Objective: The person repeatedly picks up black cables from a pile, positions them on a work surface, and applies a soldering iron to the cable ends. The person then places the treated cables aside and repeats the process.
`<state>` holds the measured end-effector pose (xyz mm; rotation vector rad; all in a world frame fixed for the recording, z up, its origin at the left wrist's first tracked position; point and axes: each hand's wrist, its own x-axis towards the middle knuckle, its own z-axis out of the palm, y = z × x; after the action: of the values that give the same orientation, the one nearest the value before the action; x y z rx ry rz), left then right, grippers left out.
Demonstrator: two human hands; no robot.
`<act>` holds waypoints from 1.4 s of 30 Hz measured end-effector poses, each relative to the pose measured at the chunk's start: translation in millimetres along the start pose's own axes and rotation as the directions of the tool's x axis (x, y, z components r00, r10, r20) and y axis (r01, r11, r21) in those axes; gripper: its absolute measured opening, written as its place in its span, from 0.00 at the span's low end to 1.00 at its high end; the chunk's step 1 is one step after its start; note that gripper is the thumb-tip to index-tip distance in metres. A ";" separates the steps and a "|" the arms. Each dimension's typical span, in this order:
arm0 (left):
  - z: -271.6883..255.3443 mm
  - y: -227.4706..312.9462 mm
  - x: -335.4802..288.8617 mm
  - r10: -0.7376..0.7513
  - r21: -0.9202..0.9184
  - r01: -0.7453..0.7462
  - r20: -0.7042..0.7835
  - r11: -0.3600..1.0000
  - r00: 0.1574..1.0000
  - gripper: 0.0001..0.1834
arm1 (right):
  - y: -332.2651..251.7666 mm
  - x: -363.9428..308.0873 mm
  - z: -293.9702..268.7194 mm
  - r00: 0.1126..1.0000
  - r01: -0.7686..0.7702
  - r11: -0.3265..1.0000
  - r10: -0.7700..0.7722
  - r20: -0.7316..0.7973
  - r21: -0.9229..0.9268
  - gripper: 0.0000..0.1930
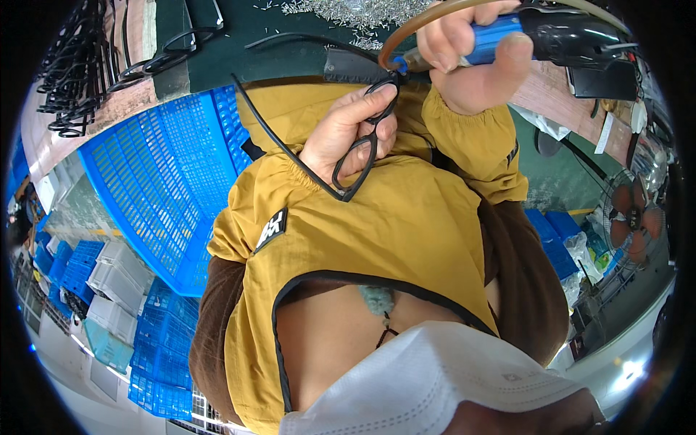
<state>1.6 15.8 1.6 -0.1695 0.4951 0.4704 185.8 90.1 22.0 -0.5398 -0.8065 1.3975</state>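
Note:
My left hand is closed around a black eyeglass frame, pinching it near one hinge. One temple arm stretches up and left from the frame; another thin black arm reaches left over the table edge. Wrapped in my right hand is an electric screwdriver with a blue grip and black body. Its tip meets the frame's hinge area just above my left fingers; whether it sits on a screw is too small to tell. A dark grey block lies at the table edge behind my left hand.
Small silver screws are heaped on the dark green mat. More black eyeglass frames pile up at the left, with one pair nearer. A large blue basket stands left of my lap. A fan is at the right.

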 end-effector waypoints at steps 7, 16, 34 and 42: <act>10.6 0.0 2.4 -0.037 0.127 0.066 -0.218 0.990 0.975 0.14 | 7.6 17.4 -24.2 0.961 -0.057 0.977 -0.002 0.277 0.204 0.24; -6.8 48.2 -111.6 0.871 0.586 -0.666 -0.155 0.461 0.467 0.30 | -50.3 30.3 -66.8 0.978 0.113 0.987 -0.092 -0.187 0.110 0.22; -34.5 174.1 -89.4 0.529 0.531 0.235 0.845 -0.815 -0.074 0.22 | -48.2 36.6 -85.5 0.989 0.137 0.990 -0.135 -0.068 0.031 0.19; 70.0 188.4 -21.5 0.441 0.388 0.356 0.894 -0.850 0.078 0.11 | -41.4 36.6 -78.6 0.958 0.180 0.984 -0.171 -0.228 0.017 0.17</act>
<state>-74.9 191.9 64.7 2.6295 1.6445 1.3310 272.0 130.9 10.0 -0.5723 -0.6268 1.1617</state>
